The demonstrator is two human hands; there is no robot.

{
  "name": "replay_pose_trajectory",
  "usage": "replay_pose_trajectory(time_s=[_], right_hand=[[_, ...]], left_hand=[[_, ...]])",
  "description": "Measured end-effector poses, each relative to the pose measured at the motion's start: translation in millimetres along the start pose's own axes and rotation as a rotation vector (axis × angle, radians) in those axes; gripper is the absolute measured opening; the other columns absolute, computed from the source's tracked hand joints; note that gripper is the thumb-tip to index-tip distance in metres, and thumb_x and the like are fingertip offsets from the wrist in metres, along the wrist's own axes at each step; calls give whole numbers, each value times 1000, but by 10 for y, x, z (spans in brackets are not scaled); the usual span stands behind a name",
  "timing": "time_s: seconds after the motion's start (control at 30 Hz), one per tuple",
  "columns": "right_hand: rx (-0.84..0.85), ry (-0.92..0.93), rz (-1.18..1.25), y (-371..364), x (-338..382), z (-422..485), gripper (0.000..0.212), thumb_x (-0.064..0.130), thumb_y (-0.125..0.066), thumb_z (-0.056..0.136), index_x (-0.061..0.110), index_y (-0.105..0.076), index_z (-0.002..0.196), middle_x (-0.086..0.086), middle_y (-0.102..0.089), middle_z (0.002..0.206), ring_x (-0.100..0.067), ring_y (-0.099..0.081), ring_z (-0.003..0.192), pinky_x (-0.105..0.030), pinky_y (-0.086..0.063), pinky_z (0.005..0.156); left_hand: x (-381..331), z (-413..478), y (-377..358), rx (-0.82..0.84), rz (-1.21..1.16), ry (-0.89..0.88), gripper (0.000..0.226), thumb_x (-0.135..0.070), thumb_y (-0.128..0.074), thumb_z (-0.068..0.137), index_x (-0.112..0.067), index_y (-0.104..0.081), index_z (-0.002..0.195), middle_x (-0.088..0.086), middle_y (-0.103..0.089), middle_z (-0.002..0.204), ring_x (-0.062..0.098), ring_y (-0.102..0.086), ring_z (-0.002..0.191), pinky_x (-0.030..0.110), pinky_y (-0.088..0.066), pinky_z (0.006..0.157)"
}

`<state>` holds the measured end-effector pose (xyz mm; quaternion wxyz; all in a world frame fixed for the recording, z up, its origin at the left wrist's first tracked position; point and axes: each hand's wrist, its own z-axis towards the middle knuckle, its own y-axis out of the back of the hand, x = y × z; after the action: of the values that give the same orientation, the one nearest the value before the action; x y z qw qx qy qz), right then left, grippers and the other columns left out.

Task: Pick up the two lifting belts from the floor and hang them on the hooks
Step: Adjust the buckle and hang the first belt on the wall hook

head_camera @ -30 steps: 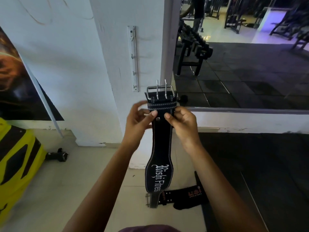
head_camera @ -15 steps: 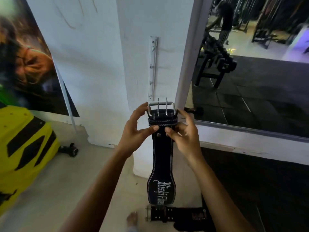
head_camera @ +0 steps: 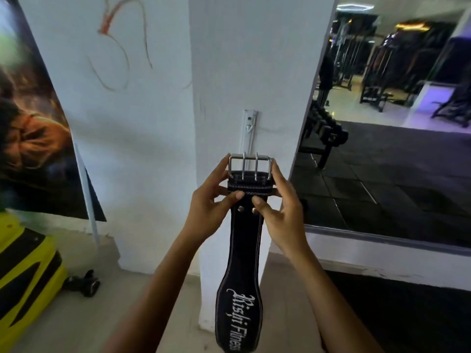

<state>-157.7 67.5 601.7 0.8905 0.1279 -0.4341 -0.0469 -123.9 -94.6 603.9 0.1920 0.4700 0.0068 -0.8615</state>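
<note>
A black lifting belt [head_camera: 246, 240] with white lettering hangs straight down from my two hands. Its silver double-prong buckle [head_camera: 249, 164] is uppermost, held close in front of the lower part of the white hook rail [head_camera: 248, 131] on the pillar. My left hand [head_camera: 211, 202] pinches the belt's left edge just under the buckle. On the other edge my right hand [head_camera: 280, 207] grips it at the same height. One small hook shows near the rail's top; the lower hooks are hidden behind the buckle. The second belt is out of view.
The white pillar [head_camera: 242, 59] stands straight ahead. A large wall mirror [head_camera: 395, 123] at right reflects dumbbell racks and gym machines. A yellow and black object [head_camera: 23, 273] sits at the lower left with a small dark dumbbell [head_camera: 82, 282] on the floor beside it.
The view has risen and come closer to the pillar. Both hands have lifted the belt so the buckle is up against the rail. The second belt on the floor has dropped out of view.
</note>
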Motion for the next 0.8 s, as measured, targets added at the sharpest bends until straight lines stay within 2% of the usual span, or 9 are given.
replay_pose_trajectory(time_s=[0.1, 0.17, 0.23, 0.27, 0.37, 0.47, 0.57, 0.7, 0.8], right_hand=[[-63, 66, -39, -46, 112, 372, 77, 18, -68, 89, 29, -25, 151, 3, -51, 117, 11, -51, 106, -15, -48, 94], [-89, 86, -56, -30, 227, 618, 78, 15, -67, 89, 31, -24, 151, 5, -51, 116, 12, -51, 104, -13, -46, 93], [-146, 133, -60, -17, 413, 949, 79, 11, -67, 88, 31, -24, 151, 7, -51, 114, 11, -52, 103, -6, -43, 89], [-172, 163, -55, -2, 528, 1138, 79, 10, -67, 88, 31, -25, 152, 7, -52, 114, 7, -54, 104, -9, -44, 91], [-219, 222, 11, 76, 913, 1707, 77, 12, -67, 89, 39, -28, 149, 1, -58, 122, -11, -59, 108, -33, -54, 93], [-220, 250, 110, 147, 1293, 2221, 76, 9, -66, 89, 46, -32, 146, 1, -58, 126, -20, -61, 108, -41, -57, 90], [-225, 284, 173, 204, 1634, 2674, 75, 3, -64, 89, 42, -34, 145, -3, -59, 128, -19, -66, 103, -35, -57, 89], [-261, 329, 156, 274, 2015, 3169, 74, 2, -63, 89, 35, -33, 147, -4, -60, 129, -12, -66, 100, -22, -55, 80], [-292, 345, 129, 335, 2246, 3405, 74, 4, -63, 88, 34, -33, 148, 1, -63, 123, -13, -66, 102, -26, -54, 87]], left_hand=[[-110, 391, 81, -1, 11, -89, 74, -15, -68, 89, -29, -31, 152, -12, -63, 127, 17, -72, 90, 30, -59, 81], [-238, 643, 110, -2, 9, -145, 73, -16, -67, 91, -29, -29, 152, -16, -62, 125, 16, -72, 91, 23, -57, 80], [-417, 981, 175, -13, -13, -210, 71, -17, -66, 92, -28, -30, 152, -11, -63, 125, 17, -71, 93, 28, -59, 82], [-517, 1179, 218, -16, -26, -248, 70, -18, -66, 92, -29, -32, 151, -6, -64, 127, 18, -71, 95, 33, -59, 84], [-889, 1780, 332, -14, -91, -339, 67, -19, -67, 91, -30, -36, 149, 1, -67, 127, 16, -69, 100, 41, -57, 89], [-1249, 2295, 453, 5, -153, -391, 68, -26, -70, 87, -34, -40, 147, 5, -68, 125, 21, -69, 107, 48, -57, 89], [-1562, 2737, 567, 45, -229, -404, 71, -28, -71, 84, -34, -40, 147, 15, -67, 124, 29, -72, 102, 52, -59, 84], [-1932, 3180, 658, 53, -244, -440, 70, -27, -70, 84, -34, -40, 147, 18, -67, 121, 29, -72, 101, 52, -60, 80], [-2144, 3418, 681, 78, -265, -434, 68, -21, -67, 90, -33, -36, 149, 21, -67, 118, 27, -71, 101, 44, -61, 76]])
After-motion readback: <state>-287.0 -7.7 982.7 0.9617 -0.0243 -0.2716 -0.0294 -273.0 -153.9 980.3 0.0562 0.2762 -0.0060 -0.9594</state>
